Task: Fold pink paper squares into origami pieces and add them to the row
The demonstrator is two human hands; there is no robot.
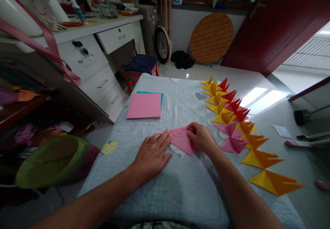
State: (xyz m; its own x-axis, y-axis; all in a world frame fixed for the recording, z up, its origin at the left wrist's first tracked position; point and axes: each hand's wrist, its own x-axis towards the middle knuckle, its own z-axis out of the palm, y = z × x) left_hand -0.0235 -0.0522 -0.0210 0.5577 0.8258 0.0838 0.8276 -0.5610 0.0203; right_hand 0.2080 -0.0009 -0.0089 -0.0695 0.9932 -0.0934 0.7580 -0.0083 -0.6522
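Lying folded near the middle of the cloth (177, 101), the pink paper (182, 141) is probably set there to be within easy reach of both hands. The left hand (152, 155) lies flat at its left corner, fingers extended and thumb apart, seemingly steadying it by pressure rather than gripping. The right hand (202, 138) has its fingers curled, pinching the upper right edge against the thumb. The stack (144, 106) sits beyond the left hand and the birds (233, 144) stand in rows at right, likely leaving room between.
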